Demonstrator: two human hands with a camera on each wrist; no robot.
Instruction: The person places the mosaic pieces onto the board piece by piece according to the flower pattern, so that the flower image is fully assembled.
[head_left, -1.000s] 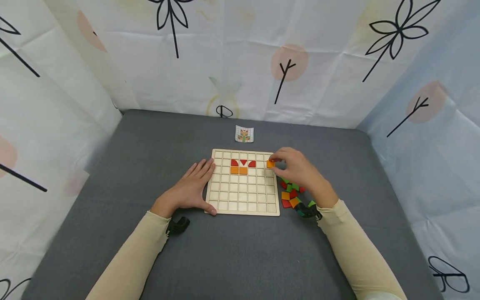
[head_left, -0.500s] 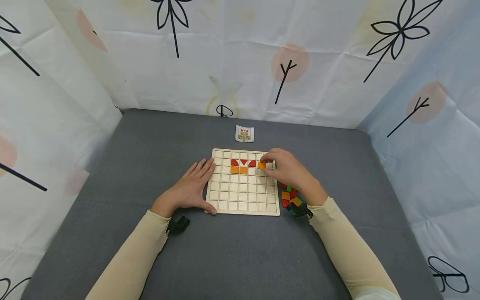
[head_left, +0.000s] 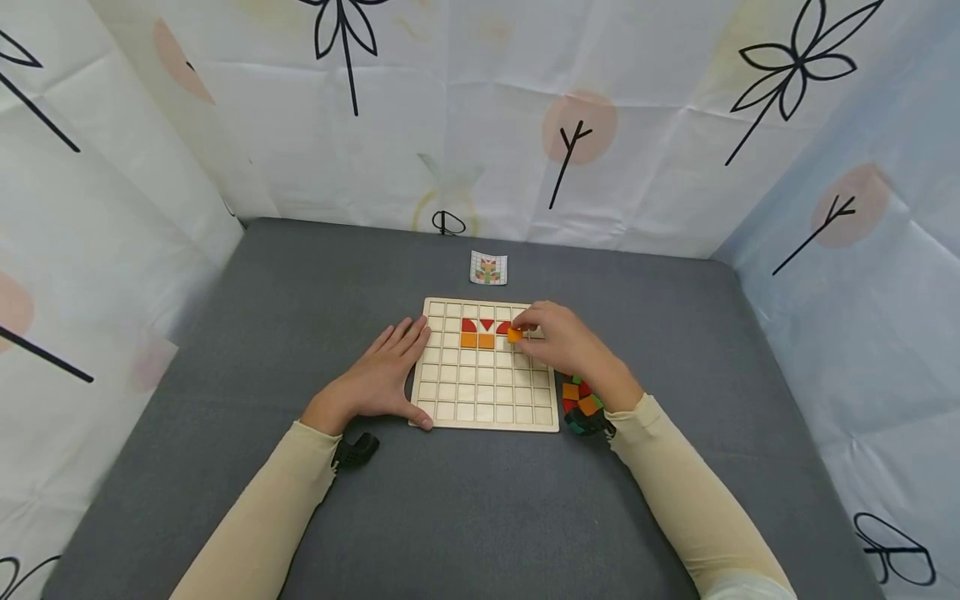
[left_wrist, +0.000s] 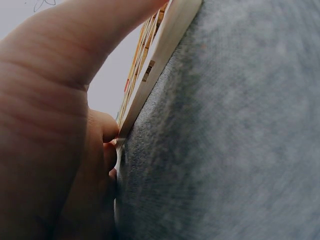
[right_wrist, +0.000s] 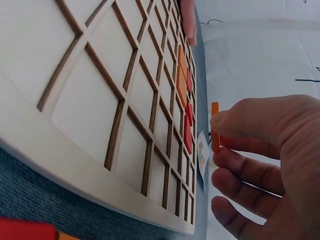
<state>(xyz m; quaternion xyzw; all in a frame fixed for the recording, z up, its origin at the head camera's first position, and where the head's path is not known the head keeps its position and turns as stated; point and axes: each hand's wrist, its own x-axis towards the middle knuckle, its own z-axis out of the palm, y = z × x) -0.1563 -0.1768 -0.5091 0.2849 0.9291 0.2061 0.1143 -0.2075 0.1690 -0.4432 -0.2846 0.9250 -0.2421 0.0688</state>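
Note:
A pale wooden grid board [head_left: 484, 392] lies on the table. Three red pieces, among them a triangle [head_left: 487, 324], sit in one row of its cells, with two orange square tiles [head_left: 477, 341] in the row below. My right hand [head_left: 566, 340] pinches another orange tile [right_wrist: 215, 127] between thumb and fingers, over the board just right of those pieces; the right wrist view shows it raised above the grid. Along the board's left edge rests my left hand [head_left: 384, 372], fingers extended and thumb near the lower corner. In the left wrist view, its fingers touch the board's side [left_wrist: 160, 65].
A loose pile of red, orange and green tiles [head_left: 581, 396] lies right of the board, partly behind my right wrist. Beyond the board is a small printed pattern card [head_left: 489, 268]. Patterned white cloth [head_left: 480, 125] hangs around the grey table [head_left: 480, 517].
My right hand has moved left over the board with the orange tile, from the right edge to near the placed pieces. The left hand has stayed still.

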